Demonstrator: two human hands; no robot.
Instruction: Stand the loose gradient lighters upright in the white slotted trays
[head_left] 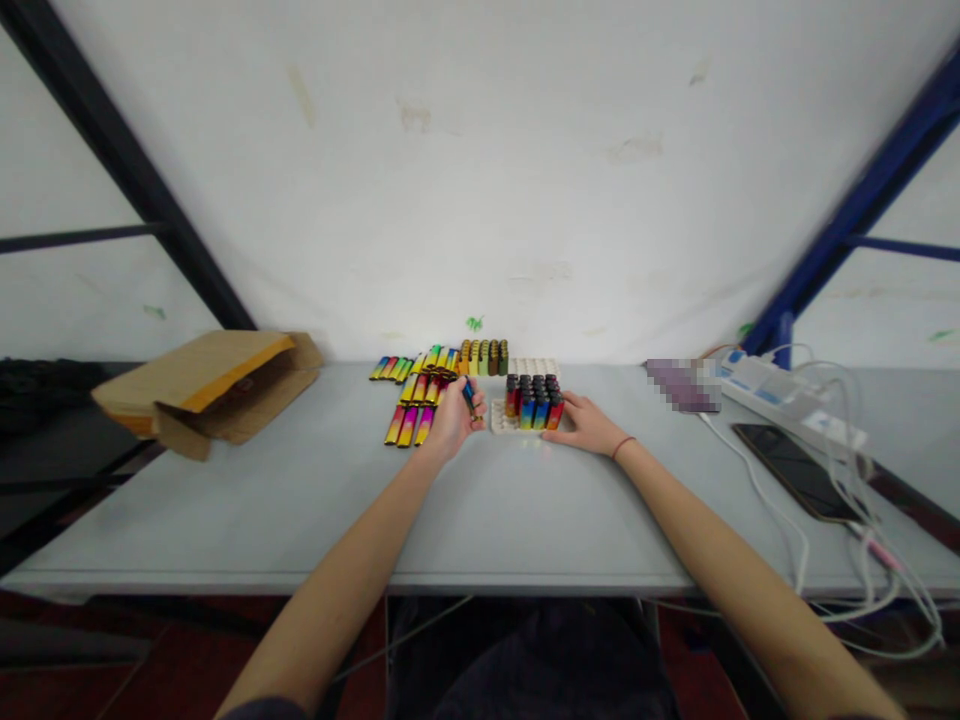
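My left hand (pixel 454 422) is closed around a small blue lighter (pixel 470 397), held just left of a white tray (pixel 498 422). Several colourful lighters (pixel 533 403) stand upright in that tray. My right hand (pixel 588 424) rests on the table against the tray's right side, fingers curled at its edge. Rows of loose rainbow lighters (pixel 414 392) lie flat on the table behind and left of my left hand. Another row of lighters (pixel 484 357) stands at the back beside a second white tray (pixel 534 367).
An open cardboard box (pixel 210 390) lies on the grey table (pixel 480 510) at the left. At the right are a power strip (pixel 780 395) with white cables (pixel 840 560) and a dark phone (pixel 795 470). A white wall rises behind.
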